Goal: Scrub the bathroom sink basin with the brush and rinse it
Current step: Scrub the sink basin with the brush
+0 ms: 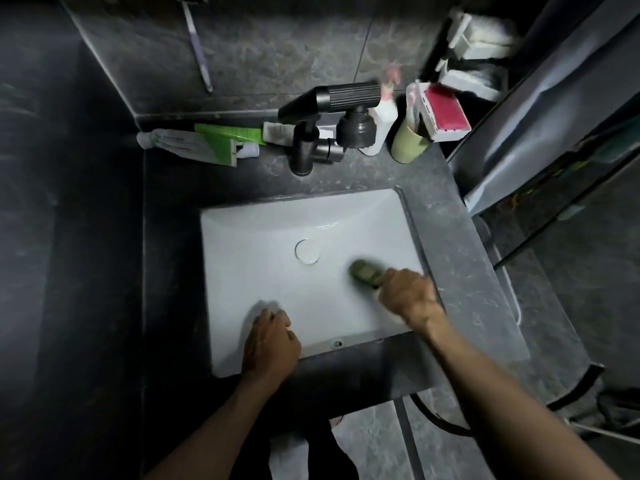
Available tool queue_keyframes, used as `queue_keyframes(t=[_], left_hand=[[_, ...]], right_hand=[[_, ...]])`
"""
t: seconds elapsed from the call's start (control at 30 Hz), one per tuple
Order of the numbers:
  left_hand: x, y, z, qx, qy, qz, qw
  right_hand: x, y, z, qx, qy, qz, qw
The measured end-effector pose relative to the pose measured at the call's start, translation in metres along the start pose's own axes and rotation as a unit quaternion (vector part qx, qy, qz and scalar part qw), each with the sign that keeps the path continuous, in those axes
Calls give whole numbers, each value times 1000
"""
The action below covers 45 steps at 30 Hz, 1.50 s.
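From the head camera, the right hand [407,294] is wrapped tight round the handle of the brush [363,271], whose greenish head presses on the floor of the white sink basin [263,278], right of the drain [307,251]. The brush head is blurred, so I take it to be mid-stroke. To scrub well, I would keep the bristles flat, overlap the strokes, and work from the walls and corners down toward the drain, so the rinse from the faucet [332,105] carries everything off. The right forearm slants in from the near right, wrist bent down into the bowl. The left hand [272,341] rests at the basin's near wall, fingers curled into a loose fist, nothing visible in it.
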State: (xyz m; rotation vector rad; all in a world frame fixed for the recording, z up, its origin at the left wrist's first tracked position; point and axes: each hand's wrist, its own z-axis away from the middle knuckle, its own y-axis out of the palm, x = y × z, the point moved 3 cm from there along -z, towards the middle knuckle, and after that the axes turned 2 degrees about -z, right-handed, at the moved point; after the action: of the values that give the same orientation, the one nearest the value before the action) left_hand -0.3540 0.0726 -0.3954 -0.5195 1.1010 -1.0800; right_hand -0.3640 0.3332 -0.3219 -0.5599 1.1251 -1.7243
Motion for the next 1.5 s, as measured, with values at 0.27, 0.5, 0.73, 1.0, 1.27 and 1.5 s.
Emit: queue_keyframes(t=[0.27, 0.5, 0.73, 1.0, 1.27, 1.5], left_hand=[[0, -7, 5, 26, -2, 6, 1000], [-4, -14, 11, 45, 5, 3, 999], [0, -18, 11, 51, 3, -1, 999], [-2, -19, 13, 55, 7, -5, 998], [-3, -18, 11, 64, 14, 5, 998], [-3, -16, 12, -10, 30, 15, 999]], right_hand=[[-10, -2, 27, 139, 5, -78, 987], [9, -12, 60, 306, -50, -218, 925], [-58, -50, 11, 254, 8, -88, 963], [35, 6, 27, 280, -81, -232, 928], [36, 8, -4, 122, -114, -9, 986], [93, 20, -31, 53, -263, 18, 963]])
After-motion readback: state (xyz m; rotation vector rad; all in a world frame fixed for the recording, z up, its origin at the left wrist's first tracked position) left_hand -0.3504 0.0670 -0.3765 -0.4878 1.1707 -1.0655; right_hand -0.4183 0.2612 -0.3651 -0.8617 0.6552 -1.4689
